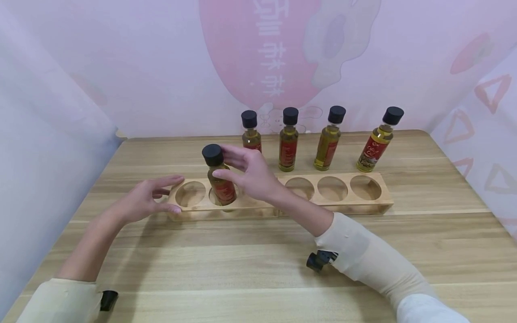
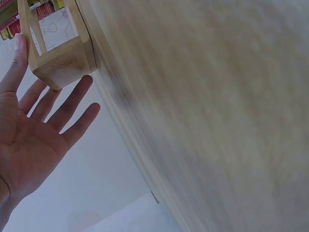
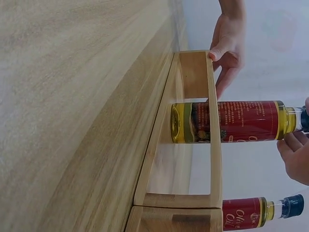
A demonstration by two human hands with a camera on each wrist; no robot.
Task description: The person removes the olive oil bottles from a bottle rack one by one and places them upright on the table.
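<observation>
My right hand (image 1: 256,175) holds an olive oil bottle (image 1: 223,187) near its neck and black cap. In the right wrist view this bottle (image 3: 246,121) passes through the top board of a wooden rack (image 3: 216,164); whether its base rests on the rack's bottom I cannot tell. The bottle leans slightly in the second hole from the left in the head view. At the rack's left end, my left hand (image 1: 141,199) touches the wood with its fingers spread. The left wrist view shows that left hand (image 2: 36,137) with its thumb against the rack's edge (image 2: 65,65).
Behind the rack stand several more olive oil bottles, among them one (image 1: 288,143) near the middle and one (image 1: 374,146) at the right. The right-hand rack section (image 1: 339,208) has three round holes without bottles. Printed cloth (image 1: 161,67) hangs behind the wooden table (image 1: 226,273).
</observation>
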